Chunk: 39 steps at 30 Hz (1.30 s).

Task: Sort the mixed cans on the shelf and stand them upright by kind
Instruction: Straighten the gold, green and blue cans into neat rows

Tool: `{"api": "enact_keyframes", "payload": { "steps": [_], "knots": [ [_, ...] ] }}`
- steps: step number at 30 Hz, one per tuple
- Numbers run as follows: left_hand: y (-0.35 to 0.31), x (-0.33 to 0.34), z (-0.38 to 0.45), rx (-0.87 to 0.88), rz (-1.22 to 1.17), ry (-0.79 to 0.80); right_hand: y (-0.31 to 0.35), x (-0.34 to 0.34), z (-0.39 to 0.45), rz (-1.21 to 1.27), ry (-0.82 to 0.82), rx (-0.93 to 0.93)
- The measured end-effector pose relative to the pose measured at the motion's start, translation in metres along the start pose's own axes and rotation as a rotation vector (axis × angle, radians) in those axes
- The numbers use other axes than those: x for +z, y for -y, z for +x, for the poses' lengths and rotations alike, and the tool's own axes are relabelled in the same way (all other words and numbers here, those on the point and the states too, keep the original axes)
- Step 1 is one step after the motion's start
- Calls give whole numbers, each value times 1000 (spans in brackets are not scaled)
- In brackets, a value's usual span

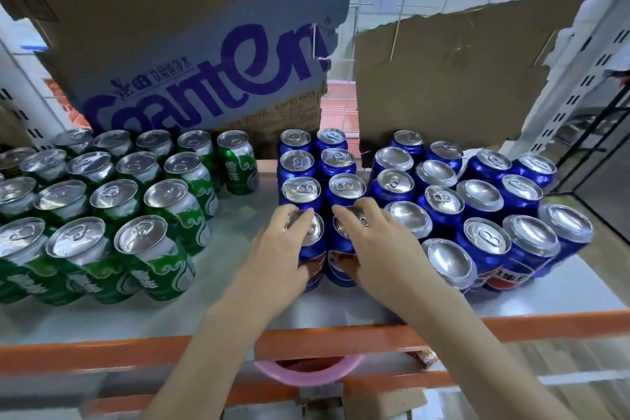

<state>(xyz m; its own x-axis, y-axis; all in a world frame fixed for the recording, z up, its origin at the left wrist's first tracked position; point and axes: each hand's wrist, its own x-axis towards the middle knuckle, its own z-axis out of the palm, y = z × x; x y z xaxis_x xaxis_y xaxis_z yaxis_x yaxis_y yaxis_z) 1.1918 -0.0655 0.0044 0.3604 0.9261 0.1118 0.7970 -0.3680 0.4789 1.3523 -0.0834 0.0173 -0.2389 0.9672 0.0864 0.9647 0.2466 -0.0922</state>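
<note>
Several green cans (pixel 160 242) stand upright in rows on the left of the white shelf (pixel 231 225). Blue cans stand in two neat columns at the middle (pixel 300 160), and several more blue cans (pixel 484 201) crowd the right side, some with their bottoms up. My left hand (pixel 283 256) grips the front blue can (pixel 312 251) of the left column from above. My right hand (pixel 375 245) grips the front blue can (pixel 341 266) of the right column. Both cans stand upright on the shelf, side by side.
A printed cardboard box (pixel 191 78) and a torn cardboard sheet (pixel 443 85) stand behind the cans. The shelf's orange front rail (pixel 341 334) runs below my arms. A pink bowl (pixel 306 372) sits on the level underneath. A white upright post (pixel 572 78) borders the right.
</note>
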Motion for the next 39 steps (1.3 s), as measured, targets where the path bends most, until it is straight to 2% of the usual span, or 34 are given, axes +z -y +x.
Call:
{"api": "enact_keyframes", "payload": {
  "steps": [11, 16, 22, 26, 31, 39],
  "knots": [
    [-48, -34, 18, -19, 88, -22, -52, -42, 11, 145, 28, -211],
    [-68, -44, 64, 25, 100, -2, -118, -69, 31, 98, -21, -74],
    [-90, -18, 150, 86, 225, 154, -175, -77, 69, 35, 30, 110],
    [-102, 8, 185, 59, 318, 283, -183, -73, 89, -26, 89, 194],
    [-102, 26, 206, -36, 277, 392, -188, -65, 105, -44, 87, 234],
    [-107, 38, 215, -184, 259, 351, -189, -51, 140, 58, 130, 250]
  ]
}}
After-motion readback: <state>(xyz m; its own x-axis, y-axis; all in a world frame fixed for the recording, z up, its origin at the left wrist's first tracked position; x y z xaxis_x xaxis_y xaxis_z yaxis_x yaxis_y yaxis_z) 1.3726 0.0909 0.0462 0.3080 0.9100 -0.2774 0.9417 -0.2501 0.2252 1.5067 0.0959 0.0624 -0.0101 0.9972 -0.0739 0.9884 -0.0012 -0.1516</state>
